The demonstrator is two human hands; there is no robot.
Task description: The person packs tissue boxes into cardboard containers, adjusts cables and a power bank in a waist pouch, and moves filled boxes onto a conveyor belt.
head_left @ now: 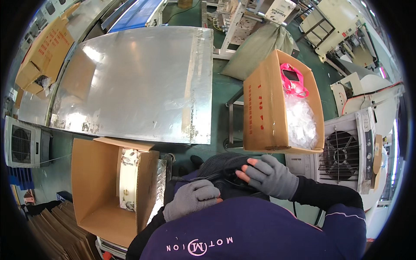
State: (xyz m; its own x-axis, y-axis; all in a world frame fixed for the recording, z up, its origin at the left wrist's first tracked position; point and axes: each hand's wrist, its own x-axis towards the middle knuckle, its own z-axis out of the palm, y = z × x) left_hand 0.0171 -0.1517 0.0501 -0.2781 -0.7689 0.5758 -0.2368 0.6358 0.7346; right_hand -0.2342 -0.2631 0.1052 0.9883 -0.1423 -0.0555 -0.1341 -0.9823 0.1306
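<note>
Both my hands wear grey fingerless gloves and are close to my body, at the lower middle. My right hand (272, 177) is closed, its bare fingertips curled against a dark, cord-like bundle (229, 174) in my lap. A thin black cord loops along the top of that bundle. My left hand (192, 199) lies lower and to the left, its fingers bent in near my shirt. Whatever it may hold is hidden under the glove. To its left stands an open cardboard box (102, 195) with a white printed packet (128, 180) against its inner side.
Ahead is a metal-topped table (134, 82). At right, another open carton (264, 108) holds clear plastic packets (300, 123) and a pink strap (294, 80). A fan unit (342, 154) stands beyond it. Flattened cardboard (60, 232) is stacked at lower left.
</note>
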